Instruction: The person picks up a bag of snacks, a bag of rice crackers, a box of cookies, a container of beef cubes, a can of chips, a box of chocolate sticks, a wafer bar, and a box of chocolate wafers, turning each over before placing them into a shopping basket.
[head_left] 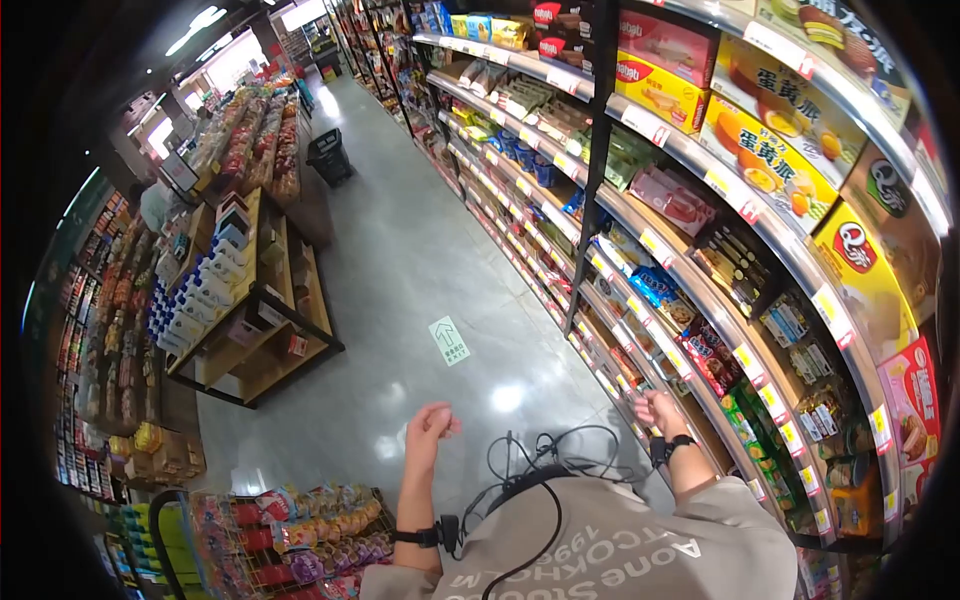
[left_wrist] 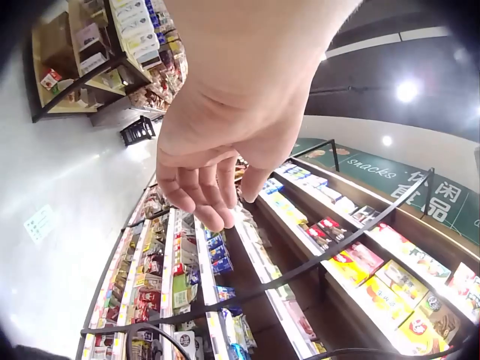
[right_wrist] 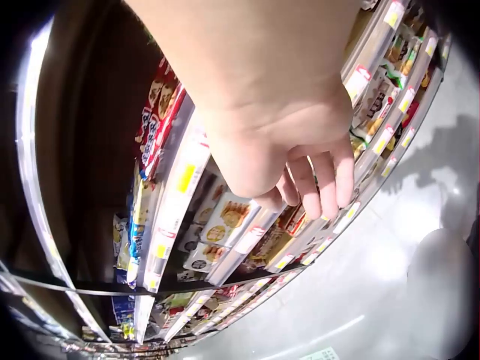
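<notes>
Left hand (head_left: 430, 424) raised over the aisle floor (head_left: 400, 260), fingers loosely curled, holding nothing. Right hand (head_left: 660, 410) relaxed and empty too, just beside the lower snack shelves (head_left: 640, 350). Nearest there: small snack packets (right_wrist: 225, 217), likely light, crinkly and crushable; best pinched gently by the edges.

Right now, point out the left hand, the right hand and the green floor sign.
left hand (head_left: 432, 422), head view, on the knuckles.
right hand (head_left: 660, 409), head view, back of the hand.
green floor sign (head_left: 449, 340), head view, middle of the sign.
</notes>
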